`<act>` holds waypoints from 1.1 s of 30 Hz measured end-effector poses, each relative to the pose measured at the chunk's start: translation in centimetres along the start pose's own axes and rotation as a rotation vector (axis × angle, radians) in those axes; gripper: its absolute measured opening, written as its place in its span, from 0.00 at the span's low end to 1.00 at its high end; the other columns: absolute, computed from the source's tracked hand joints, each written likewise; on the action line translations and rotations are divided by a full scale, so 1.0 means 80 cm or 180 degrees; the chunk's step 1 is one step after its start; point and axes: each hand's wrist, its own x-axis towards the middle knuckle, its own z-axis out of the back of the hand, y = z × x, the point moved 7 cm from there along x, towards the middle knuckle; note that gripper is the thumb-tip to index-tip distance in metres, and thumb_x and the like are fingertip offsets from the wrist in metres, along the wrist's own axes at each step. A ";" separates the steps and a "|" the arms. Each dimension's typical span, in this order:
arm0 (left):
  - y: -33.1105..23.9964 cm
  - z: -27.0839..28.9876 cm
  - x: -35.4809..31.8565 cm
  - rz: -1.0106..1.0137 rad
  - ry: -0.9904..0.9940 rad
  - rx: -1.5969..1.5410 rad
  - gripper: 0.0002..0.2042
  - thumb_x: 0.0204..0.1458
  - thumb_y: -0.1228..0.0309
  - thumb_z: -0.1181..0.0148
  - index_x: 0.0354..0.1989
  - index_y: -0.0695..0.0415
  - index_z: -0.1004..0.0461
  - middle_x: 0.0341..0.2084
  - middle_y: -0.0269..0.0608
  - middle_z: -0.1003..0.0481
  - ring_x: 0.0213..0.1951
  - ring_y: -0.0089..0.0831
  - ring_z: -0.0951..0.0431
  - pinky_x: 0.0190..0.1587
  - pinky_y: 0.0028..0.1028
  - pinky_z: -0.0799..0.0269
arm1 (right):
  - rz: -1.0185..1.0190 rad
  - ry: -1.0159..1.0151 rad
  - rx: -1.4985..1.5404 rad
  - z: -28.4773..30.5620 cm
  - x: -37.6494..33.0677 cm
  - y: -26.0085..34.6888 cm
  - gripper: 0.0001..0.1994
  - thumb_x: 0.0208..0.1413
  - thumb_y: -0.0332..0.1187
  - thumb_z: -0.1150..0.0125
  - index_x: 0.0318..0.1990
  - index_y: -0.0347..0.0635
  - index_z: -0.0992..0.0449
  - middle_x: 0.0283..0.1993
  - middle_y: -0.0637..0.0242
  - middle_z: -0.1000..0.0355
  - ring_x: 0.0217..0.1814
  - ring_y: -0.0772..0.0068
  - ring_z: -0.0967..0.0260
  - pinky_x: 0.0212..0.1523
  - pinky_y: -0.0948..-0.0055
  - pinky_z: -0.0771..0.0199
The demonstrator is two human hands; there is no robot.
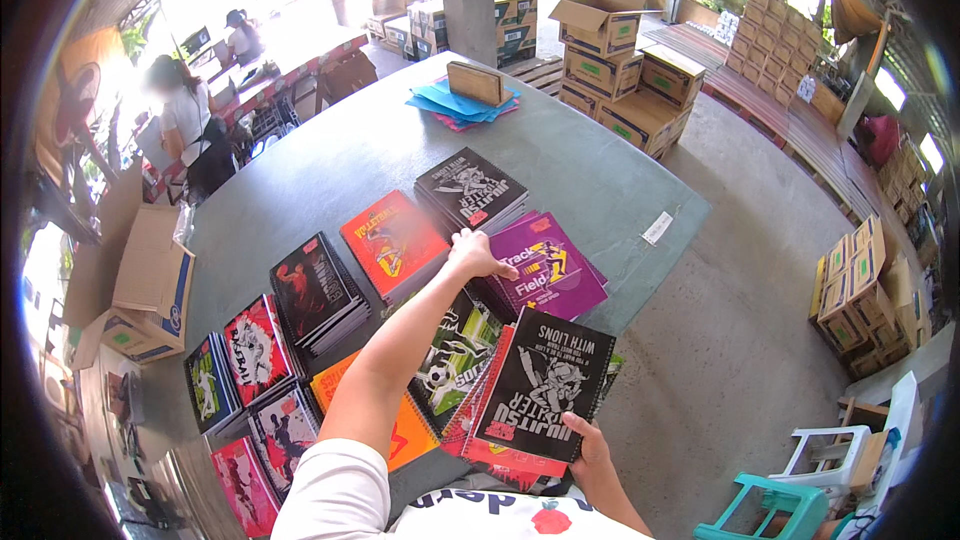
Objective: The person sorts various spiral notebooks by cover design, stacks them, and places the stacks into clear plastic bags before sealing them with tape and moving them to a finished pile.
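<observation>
Right hand [590, 445] grips black notebook [545, 385], long axis upright.

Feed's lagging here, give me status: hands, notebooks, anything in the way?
Left hand reaching onto purple notebook stack. Right hand gripping black notebook bundle. Other stacks crowd the table.

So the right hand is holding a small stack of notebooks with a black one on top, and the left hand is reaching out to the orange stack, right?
Not quite. The head view shows the left hand on the purple stack, not the orange one. The right hand does hold the black-topped notebooks.
</observation>
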 end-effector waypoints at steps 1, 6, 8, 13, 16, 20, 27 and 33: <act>0.002 0.003 0.000 0.0114 -0.0075 -0.0056 0.55 0.19 0.45 0.26 0.55 0.70 0.44 0.52 0.55 0.41 0.56 0.46 0.42 0.56 0.37 0.39 | -0.0101 0.0009 0.0218 0.003 0.000 -0.002 0.21 0.45 0.29 0.41 0.48 0.32 0.34 0.45 0.54 0.29 0.45 0.58 0.29 0.48 0.59 0.28; 0.028 0.051 -0.023 -0.0021 -0.1655 -0.1301 0.22 0.44 0.63 0.36 0.44 0.60 0.36 0.39 0.53 0.30 0.43 0.45 0.28 0.43 0.36 0.30 | -0.0443 0.0121 0.0378 0.002 0.004 -0.005 0.21 0.45 0.30 0.41 0.48 0.32 0.34 0.44 0.54 0.29 0.45 0.58 0.29 0.49 0.60 0.28; 0.045 0.103 -0.042 -0.0017 -0.2161 -0.1702 0.12 0.50 0.69 0.43 0.40 0.58 0.37 0.28 0.52 0.27 0.33 0.42 0.24 0.34 0.37 0.29 | -0.0568 0.0273 0.0219 -0.002 0.002 -0.004 0.22 0.46 0.32 0.40 0.49 0.32 0.34 0.45 0.53 0.29 0.45 0.58 0.29 0.49 0.60 0.29; 0.029 0.242 -0.138 -0.0715 -0.2932 -0.3564 0.07 0.54 0.70 0.46 0.35 0.59 0.34 0.25 0.42 0.27 0.28 0.27 0.28 0.31 0.30 0.30 | -0.0503 0.0132 0.0235 0.020 0.011 -0.002 0.23 0.47 0.36 0.42 0.50 0.34 0.34 0.45 0.54 0.29 0.45 0.58 0.29 0.49 0.59 0.28; 0.005 0.204 -0.154 -0.0935 -0.1871 -0.3552 0.09 0.52 0.67 0.43 0.35 0.58 0.30 0.29 0.38 0.26 0.31 0.22 0.27 0.38 0.23 0.29 | -0.0358 0.0308 0.0482 -0.005 0.007 0.014 0.27 0.49 0.47 0.42 0.51 0.36 0.34 0.45 0.57 0.29 0.46 0.59 0.29 0.47 0.59 0.28; -0.015 0.059 -0.176 -0.1173 -0.1570 -0.1965 0.15 0.47 0.64 0.38 0.34 0.64 0.31 0.29 0.51 0.26 0.33 0.37 0.24 0.38 0.31 0.30 | -0.0295 0.0647 0.0702 -0.008 0.010 0.020 0.32 0.47 0.55 0.42 0.51 0.37 0.34 0.45 0.58 0.29 0.46 0.61 0.30 0.47 0.61 0.28; 0.065 -0.037 -0.260 -0.1709 -0.0743 -0.3316 0.28 0.59 0.58 0.57 0.65 0.48 0.58 0.52 0.49 0.35 0.46 0.36 0.28 0.49 0.34 0.33 | 0.0358 0.0163 -0.0773 -0.038 -0.045 0.010 0.21 0.41 0.36 0.40 0.44 0.36 0.30 0.41 0.61 0.28 0.38 0.63 0.28 0.45 0.65 0.28; 0.162 0.073 -0.551 -0.1665 -0.3098 -0.0482 0.37 0.42 0.70 0.40 0.63 0.46 0.50 0.54 0.48 0.38 0.56 0.43 0.38 0.59 0.44 0.46 | 0.0736 0.1171 0.0167 -0.124 -0.174 -0.077 0.27 0.36 0.40 0.43 0.45 0.32 0.32 0.41 0.57 0.30 0.41 0.59 0.30 0.44 0.62 0.28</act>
